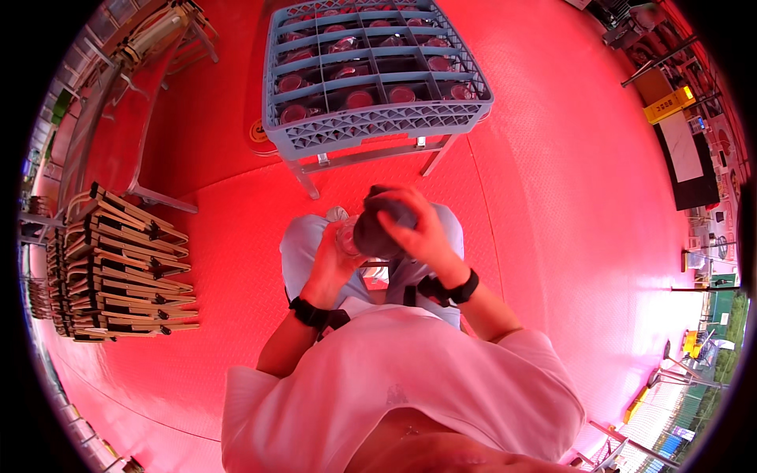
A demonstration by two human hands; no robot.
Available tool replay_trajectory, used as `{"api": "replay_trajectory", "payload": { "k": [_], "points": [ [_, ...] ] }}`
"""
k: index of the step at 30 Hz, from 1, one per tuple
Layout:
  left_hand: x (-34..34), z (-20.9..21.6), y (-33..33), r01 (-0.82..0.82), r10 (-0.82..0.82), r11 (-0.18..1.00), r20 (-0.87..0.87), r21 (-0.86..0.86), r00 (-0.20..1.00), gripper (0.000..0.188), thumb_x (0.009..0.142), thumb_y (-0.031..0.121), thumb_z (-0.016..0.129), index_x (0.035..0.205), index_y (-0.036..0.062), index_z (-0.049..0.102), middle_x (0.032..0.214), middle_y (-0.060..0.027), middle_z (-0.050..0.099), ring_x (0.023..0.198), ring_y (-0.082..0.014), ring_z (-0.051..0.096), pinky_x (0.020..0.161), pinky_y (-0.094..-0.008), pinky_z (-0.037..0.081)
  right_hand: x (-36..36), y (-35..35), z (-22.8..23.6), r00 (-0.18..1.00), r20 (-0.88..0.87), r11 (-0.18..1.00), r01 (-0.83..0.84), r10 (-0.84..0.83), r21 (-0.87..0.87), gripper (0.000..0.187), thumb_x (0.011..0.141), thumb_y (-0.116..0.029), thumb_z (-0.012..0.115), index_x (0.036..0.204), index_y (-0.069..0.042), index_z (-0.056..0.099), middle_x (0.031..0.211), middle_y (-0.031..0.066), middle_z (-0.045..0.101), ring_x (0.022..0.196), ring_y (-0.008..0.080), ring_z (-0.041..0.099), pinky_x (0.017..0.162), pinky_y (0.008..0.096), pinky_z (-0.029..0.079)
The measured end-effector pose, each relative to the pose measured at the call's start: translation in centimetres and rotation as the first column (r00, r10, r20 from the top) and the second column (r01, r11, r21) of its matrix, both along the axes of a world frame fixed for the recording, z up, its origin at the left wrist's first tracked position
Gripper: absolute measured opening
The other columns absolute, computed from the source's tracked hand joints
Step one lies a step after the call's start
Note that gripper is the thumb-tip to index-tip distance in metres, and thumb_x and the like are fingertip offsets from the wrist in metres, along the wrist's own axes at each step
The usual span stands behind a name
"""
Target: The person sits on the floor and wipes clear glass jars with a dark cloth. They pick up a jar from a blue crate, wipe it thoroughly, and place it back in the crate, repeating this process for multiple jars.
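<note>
A: What do the hands hold, at the frame centre?

B: The left hand (331, 256) grips a clear glass (347, 235) from below; the right hand (422, 229) presses a dark cloth (378, 229) over it.

A: And the grey rack (371, 118) above?

B: It stands close, so glasses stay within reach.

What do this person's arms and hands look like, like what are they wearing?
Both forearms are bare, coming out of the short, wide sleeves of a pale shirt. The left hand has a black band at the wrist with a black strap trailing from it. The right hand has a matching black wristband, also with a strap. No gloves on either hand; I can't make out any rings.
</note>
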State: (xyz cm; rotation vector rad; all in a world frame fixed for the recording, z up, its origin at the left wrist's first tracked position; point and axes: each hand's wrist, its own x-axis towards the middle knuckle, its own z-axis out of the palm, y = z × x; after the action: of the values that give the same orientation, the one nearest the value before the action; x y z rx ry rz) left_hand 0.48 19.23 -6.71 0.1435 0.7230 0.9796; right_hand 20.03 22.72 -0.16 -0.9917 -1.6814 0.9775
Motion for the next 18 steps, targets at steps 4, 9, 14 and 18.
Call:
{"api": "replay_trajectory", "payload": {
  "k": [4, 9, 14, 18],
  "points": [
    [1.0, -3.0, -0.7, -0.117, 0.123, 0.991, 0.120, -0.061, 0.985, 0.040, 0.106, 0.039, 0.036, 0.126, 0.0097, 0.055, 0.120, -0.0056, 0.062, 0.109, -0.0207, 0.063, 0.092, -0.0365, 0.054, -4.2, -2.6, -0.4, 0.960, 0.278, 0.985, -0.024, -0.024, 0.169, 0.041, 0.072, -0.009, 0.077, 0.111, -0.011, 0.067, 0.123, 0.0110, 0.062, 0.111, 0.0361, 0.061, 0.094, 0.0417, 0.051],
    [0.9, -0.7, -0.9, -0.071, 0.070, 0.997, -0.017, -0.037, 0.997, 0.040, 0.105, 0.037, 0.036, 0.123, 0.0080, 0.056, 0.119, -0.0048, 0.063, 0.108, -0.0196, 0.063, 0.093, -0.0363, 0.053, -4.2, -2.7, -3.3, 0.999, 0.023, 1.000, 0.023, -0.023, 0.007, 0.040, 0.076, -0.005, 0.073, 0.115, -0.007, 0.066, 0.126, 0.0132, 0.061, 0.114, 0.0337, 0.060, 0.097, 0.0398, 0.050],
    [0.6, -1.2, -0.5, -0.080, 0.089, 0.992, 0.097, -0.093, 0.991, 0.042, 0.103, 0.041, 0.039, 0.125, 0.0100, 0.059, 0.121, -0.0044, 0.065, 0.111, -0.0168, 0.063, 0.093, -0.0363, 0.053, -2.8, -2.0, -4.9, 0.997, -0.055, 0.998, 0.055, -0.053, 0.036, 0.032, 0.087, -0.003, 0.065, 0.119, -0.002, 0.063, 0.125, 0.0146, 0.062, 0.116, 0.0284, 0.061, 0.100, 0.0353, 0.046],
    [0.6, 0.9, 0.0, -0.054, 0.058, 0.994, 0.042, -0.093, 0.997, 0.040, 0.103, 0.040, 0.042, 0.124, 0.0111, 0.061, 0.119, -0.0045, 0.068, 0.111, -0.0154, 0.064, 0.095, -0.0361, 0.052, -2.2, -1.8, -7.3, 0.940, -0.295, 0.962, 0.092, -0.169, -0.257, 0.030, 0.093, -0.005, 0.061, 0.123, -0.002, 0.061, 0.119, 0.0121, 0.065, 0.112, 0.0236, 0.062, 0.099, 0.0326, 0.046]
  ]
}}
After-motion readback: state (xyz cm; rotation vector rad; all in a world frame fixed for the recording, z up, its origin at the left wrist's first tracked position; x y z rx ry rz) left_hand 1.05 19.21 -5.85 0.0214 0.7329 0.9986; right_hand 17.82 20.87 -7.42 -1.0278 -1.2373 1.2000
